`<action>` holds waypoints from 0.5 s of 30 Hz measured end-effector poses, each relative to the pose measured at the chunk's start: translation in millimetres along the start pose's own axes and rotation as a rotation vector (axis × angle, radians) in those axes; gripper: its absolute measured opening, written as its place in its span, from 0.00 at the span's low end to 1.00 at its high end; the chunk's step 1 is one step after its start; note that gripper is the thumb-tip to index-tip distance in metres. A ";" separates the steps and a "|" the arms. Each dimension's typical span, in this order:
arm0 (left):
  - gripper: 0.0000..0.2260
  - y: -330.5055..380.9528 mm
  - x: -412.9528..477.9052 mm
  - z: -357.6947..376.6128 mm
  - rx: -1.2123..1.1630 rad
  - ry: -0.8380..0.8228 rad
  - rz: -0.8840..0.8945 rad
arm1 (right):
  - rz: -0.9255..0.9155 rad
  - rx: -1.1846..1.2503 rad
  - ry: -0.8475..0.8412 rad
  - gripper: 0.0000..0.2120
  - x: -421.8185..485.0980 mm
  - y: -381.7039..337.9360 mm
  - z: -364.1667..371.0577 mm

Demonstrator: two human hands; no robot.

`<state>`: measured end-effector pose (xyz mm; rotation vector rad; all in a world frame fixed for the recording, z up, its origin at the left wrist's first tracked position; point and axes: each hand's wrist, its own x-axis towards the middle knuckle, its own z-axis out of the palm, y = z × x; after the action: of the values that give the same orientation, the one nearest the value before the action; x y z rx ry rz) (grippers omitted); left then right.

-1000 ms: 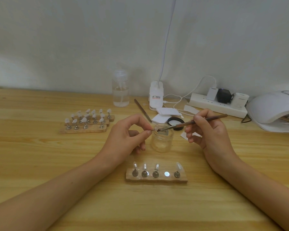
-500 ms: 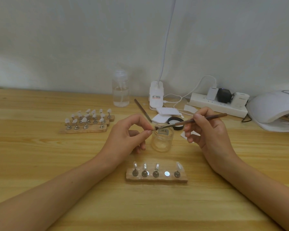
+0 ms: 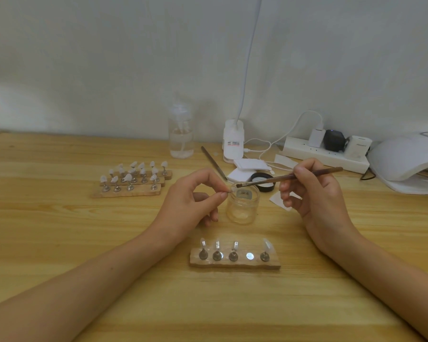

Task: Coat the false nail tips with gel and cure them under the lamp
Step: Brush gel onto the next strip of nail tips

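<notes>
The left hand [image 3: 190,201] pinches a tiny clear nail tip [image 3: 229,191] between thumb and forefinger, the other fingers curled loosely beneath; the tip is too small to make out its stand. The right hand [image 3: 314,193] grips a slim brown-handled brush [image 3: 289,177] like a pen, its flat dark bristles reaching leftward, close to the pinched tip and just above the mouth of a small round glass jar [image 3: 242,206] that stands between the two hands. The jar is clear and thick-walled, with a pale label on its far side. Nearer the person than both hands lies a rough-edged wooden strip [image 3: 235,264] carrying four round metal stands with glossy transparent tips — the fourth spot from the left shows only a bare shiny disc [image 3: 250,255]. Beyond the left hand, further left, three more wooden strips [image 3: 131,186] sit stacked in steps, crowded with milky white tips on metal stems. Just behind the jar rests a black round lid [image 3: 263,183], and past the right hand, at the far right, the smooth white dome of the curing lamp [image 3: 405,161] sits on the pale, grained wooden table [image 3: 59,230]. Behind the hands, by the wall, stand a clear plastic spray bottle [image 3: 181,134] and a white power strip [image 3: 324,156].
</notes>
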<state>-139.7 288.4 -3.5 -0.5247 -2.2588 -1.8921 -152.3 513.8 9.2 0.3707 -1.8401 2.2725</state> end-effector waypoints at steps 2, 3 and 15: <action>0.02 0.0 0.2 -0.1 -0.004 0.001 0.002 | -0.009 -0.011 -0.047 0.06 -0.8 -0.4 1.5; 0.02 0.3 0.2 0.0 -0.004 0.001 0.002 | -0.005 -0.030 -0.046 0.06 -1.2 0.0 2.0; 0.02 0.3 0.6 0.5 -0.004 0.000 0.003 | 0.015 -0.054 0.020 0.08 -0.4 0.3 0.6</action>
<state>-140.1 289.0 -3.1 -0.5282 -2.2535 -1.8962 -152.0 513.2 8.9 0.3259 -1.8963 2.2231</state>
